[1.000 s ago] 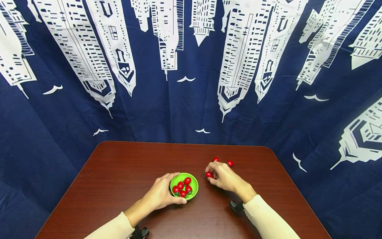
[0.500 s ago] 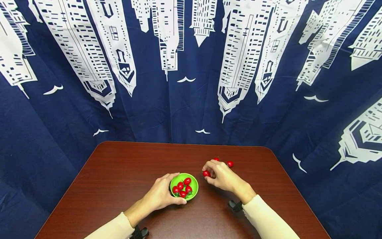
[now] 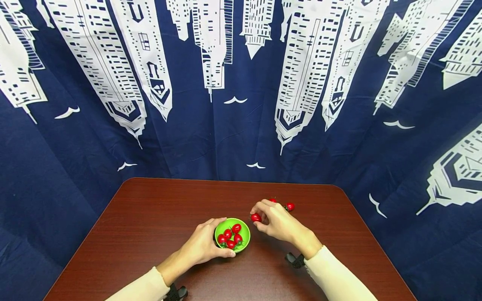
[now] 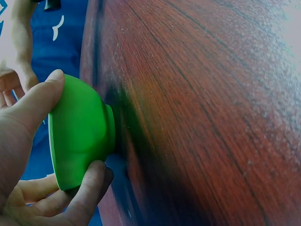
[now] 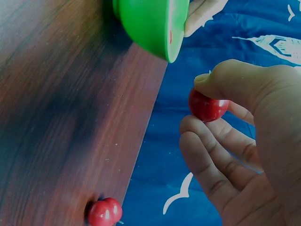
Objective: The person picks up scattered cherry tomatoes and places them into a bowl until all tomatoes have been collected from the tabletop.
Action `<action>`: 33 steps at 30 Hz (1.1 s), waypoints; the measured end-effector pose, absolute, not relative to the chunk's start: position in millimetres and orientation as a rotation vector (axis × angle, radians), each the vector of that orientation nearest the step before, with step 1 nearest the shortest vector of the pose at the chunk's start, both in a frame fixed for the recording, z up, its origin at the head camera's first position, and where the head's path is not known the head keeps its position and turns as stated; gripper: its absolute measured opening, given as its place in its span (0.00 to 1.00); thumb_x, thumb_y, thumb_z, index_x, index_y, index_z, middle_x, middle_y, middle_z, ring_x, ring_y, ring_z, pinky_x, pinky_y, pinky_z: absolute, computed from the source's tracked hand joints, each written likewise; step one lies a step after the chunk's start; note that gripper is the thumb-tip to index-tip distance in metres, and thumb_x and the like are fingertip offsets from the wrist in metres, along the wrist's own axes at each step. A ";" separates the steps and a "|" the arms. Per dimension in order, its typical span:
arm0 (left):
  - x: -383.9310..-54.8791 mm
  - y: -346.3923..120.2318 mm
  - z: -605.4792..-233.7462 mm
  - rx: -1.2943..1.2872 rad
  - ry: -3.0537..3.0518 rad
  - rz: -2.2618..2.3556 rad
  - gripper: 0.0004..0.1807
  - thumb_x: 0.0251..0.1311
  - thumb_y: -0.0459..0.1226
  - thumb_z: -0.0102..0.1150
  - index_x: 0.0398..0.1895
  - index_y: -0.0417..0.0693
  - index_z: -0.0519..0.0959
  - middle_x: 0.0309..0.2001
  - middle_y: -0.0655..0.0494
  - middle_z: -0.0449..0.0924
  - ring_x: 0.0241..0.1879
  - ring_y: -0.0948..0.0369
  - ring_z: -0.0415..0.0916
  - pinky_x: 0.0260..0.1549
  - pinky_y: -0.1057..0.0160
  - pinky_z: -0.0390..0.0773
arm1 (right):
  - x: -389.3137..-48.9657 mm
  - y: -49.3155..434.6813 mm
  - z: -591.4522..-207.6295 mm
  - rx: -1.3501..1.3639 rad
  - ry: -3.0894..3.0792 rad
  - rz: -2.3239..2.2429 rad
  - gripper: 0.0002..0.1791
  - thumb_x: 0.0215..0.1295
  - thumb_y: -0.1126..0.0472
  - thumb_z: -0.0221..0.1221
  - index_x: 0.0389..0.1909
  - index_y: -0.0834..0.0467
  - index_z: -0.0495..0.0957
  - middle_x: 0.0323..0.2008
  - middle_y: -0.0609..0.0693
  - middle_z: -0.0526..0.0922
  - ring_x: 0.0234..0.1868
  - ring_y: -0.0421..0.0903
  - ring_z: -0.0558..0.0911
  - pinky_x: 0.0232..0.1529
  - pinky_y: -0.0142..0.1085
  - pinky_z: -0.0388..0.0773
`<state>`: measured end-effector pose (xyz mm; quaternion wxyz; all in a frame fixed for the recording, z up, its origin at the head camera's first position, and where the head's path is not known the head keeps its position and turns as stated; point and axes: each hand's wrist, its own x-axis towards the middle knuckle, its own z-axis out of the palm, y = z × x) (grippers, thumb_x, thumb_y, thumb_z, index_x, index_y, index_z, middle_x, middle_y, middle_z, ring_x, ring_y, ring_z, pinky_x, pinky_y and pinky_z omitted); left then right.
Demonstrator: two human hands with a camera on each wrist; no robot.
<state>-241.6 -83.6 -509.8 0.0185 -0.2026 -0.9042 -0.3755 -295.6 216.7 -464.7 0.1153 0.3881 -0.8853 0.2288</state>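
A green bowl (image 3: pixel 244 243) stands on the brown table with several red cherry tomatoes (image 3: pixel 236 228) inside. My left hand (image 3: pixel 206 243) grips it from the left, thumb on the near side and fingers round the far side; the left wrist view shows this hold on the green bowl (image 4: pixel 82 132) too. Just right of the bowl, my right hand (image 3: pixel 278 220) pinches a single cherry tomato (image 3: pixel 256 217) between thumb and fingertips. In the right wrist view that cherry tomato (image 5: pixel 207 106) is clear of the table, apart from the bowl.
Behind the right hand, two more cherry tomatoes (image 3: pixel 290 206) lie on the table (image 3: pixel 180 200), one partly hidden by the hand. A dark blue cloth (image 3: pixel 233 138) with white printed buildings hangs behind the table's far edge.
My right hand has moved left toward the bowl, carrying the pinched cherry tomato. The left hand and bowl have stayed put.
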 end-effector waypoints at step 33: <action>-241.9 -85.6 -512.2 -0.644 -2.799 -1.209 0.62 0.46 0.54 0.98 0.81 0.36 0.77 0.71 0.41 0.88 0.65 0.47 0.89 0.66 0.43 0.91 | -265.6 188.8 -454.9 1.303 -2.555 0.700 0.17 0.68 0.68 0.79 0.52 0.55 0.87 0.43 0.46 0.88 0.38 0.38 0.87 0.40 0.22 0.84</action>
